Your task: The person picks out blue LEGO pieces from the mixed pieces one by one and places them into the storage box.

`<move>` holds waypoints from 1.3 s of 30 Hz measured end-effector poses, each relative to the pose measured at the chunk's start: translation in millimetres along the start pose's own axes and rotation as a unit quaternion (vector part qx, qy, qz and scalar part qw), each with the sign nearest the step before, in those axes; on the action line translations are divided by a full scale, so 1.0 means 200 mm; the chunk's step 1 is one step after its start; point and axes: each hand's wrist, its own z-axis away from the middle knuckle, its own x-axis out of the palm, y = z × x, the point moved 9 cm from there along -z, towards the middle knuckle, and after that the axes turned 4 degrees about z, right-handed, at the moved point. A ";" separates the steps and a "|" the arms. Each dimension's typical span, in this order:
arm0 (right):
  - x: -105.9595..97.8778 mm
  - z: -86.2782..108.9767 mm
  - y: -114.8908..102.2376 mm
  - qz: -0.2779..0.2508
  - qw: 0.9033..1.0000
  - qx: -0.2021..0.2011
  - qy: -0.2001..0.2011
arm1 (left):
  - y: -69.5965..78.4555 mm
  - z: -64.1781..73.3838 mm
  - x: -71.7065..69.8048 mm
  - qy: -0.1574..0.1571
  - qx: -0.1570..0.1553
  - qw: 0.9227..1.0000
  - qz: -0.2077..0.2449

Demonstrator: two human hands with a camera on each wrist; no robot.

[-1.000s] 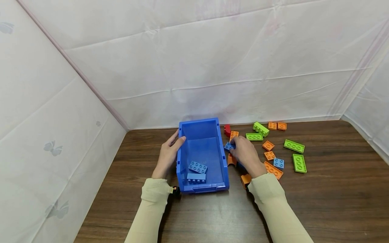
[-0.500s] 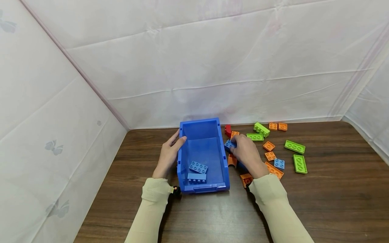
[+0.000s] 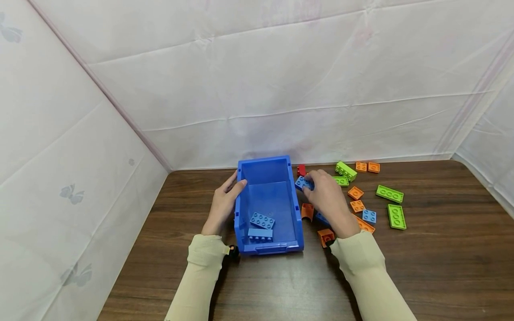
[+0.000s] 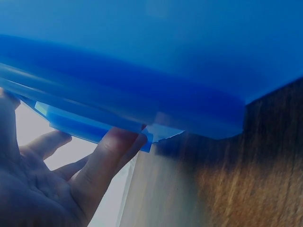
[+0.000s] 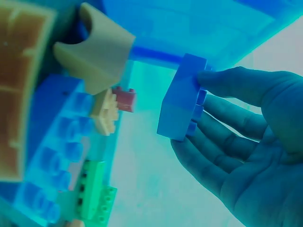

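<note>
A blue plastic bin [image 3: 270, 195] stands on the table, with two blue building bricks inside, one studs-up [image 3: 262, 220] and one on its side [image 3: 260, 234]. My left hand [image 3: 222, 203] grips the bin's left wall, thumb over the rim; in the left wrist view its fingers [image 4: 106, 153] curl round the edge. Just beyond the bin's right wall, my right hand [image 3: 327, 196] pinches a blue brick [image 3: 303, 183]. The right wrist view shows that brick [image 5: 182, 101] lifted, between thumb and fingers. A curved orange brick [image 3: 307, 211] lies below this hand.
To the right, loose pieces are scattered: a green brick [image 3: 346, 170], green plates [image 3: 389, 193], small orange plates [image 3: 355, 193] and a light blue brick [image 3: 369, 216]. A red brick [image 3: 301, 170] sits by the bin's far right corner. White cloth [image 3: 257, 98] hangs behind.
My right hand has raised the blue brick off the table and shifted it slightly away from me, in front of an orange brick. The left hand and the bin have stayed in place.
</note>
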 end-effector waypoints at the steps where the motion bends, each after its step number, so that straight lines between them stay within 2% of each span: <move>1: -0.01 0.01 -0.01 -0.002 1.000 -0.004 0.006 | 0.00 0.00 0.00 -0.001 0.000 1.000 0.001; 10: -0.10 0.04 -0.08 -0.002 0.999 -0.021 0.028 | 0.00 0.00 0.00 -0.001 -0.001 1.000 0.000; 23: -0.17 0.07 -0.12 -0.007 0.998 -0.027 0.053 | 0.01 0.00 0.00 0.001 -0.002 1.000 0.001; 39: -0.19 0.15 -0.29 -0.035 0.994 -0.077 0.069 | 0.00 0.00 0.00 0.002 -0.001 1.000 0.003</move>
